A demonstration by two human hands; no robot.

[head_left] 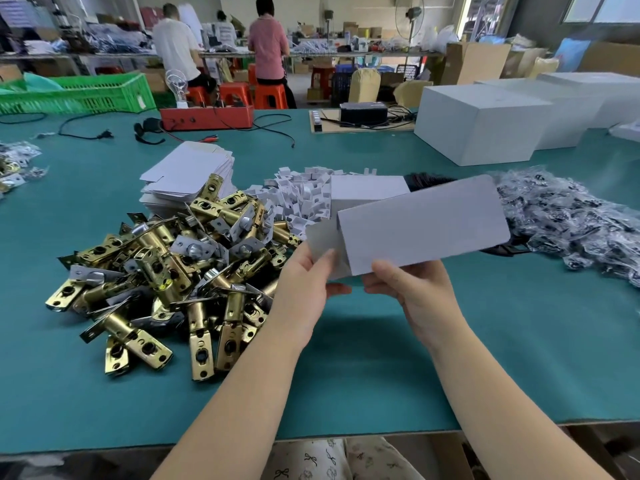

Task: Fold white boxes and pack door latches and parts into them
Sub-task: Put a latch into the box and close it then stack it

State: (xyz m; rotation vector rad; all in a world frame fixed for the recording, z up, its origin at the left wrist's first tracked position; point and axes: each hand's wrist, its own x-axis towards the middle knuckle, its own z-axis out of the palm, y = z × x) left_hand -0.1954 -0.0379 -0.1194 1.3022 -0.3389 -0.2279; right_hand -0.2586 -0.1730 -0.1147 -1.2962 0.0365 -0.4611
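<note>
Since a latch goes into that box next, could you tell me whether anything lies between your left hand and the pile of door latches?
Nothing visible does. The left hand pinches the white box just right of the latch pile, with only bare green mat between them. The right hand also holds the box.

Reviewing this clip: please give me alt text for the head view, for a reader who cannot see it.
Both hands, left hand and right hand, hold a partly folded white box above a green table. To the left lies a heap of brass door latches in front of a stack of flat box blanks; small white card pieces and bagged parts lie behind.
</note>
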